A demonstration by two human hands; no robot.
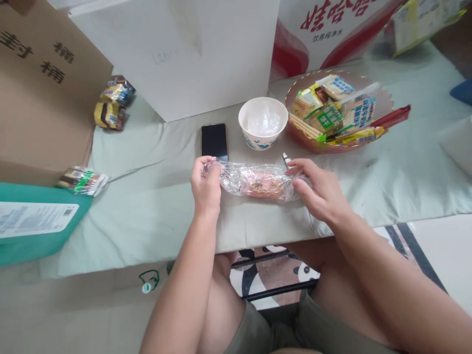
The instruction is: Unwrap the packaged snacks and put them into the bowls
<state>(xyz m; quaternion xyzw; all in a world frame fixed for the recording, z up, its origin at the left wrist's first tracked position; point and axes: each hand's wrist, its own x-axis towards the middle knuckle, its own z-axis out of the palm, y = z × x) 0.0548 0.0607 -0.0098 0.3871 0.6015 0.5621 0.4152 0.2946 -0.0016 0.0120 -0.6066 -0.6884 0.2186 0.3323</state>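
Observation:
A clear, crinkled plastic bag (230, 179) with a pinkish, oblong snack (264, 184) inside is stretched sideways just above the front of the cloth-covered table. My left hand (206, 187) pinches the bag's left end between thumb and fingers. At the right end, the thumb and fingers of my right hand (319, 189) curve around the plastic; their exact contact is partly hidden. Just behind the bag lies a dark phone (214, 140), its lower edge covered by my left fingers and the plastic. A white cable plug (285, 158) shows beside my right fingertips.
Behind the bag stands a white paper bowl (263, 123) with blue print. A pink ribbed bowl (298, 137) of wrapped snacks is on the right. White boxes (206, 59) line the back. A cardboard box (47, 98), green package (37, 246) and several snack packs (110, 115) are left.

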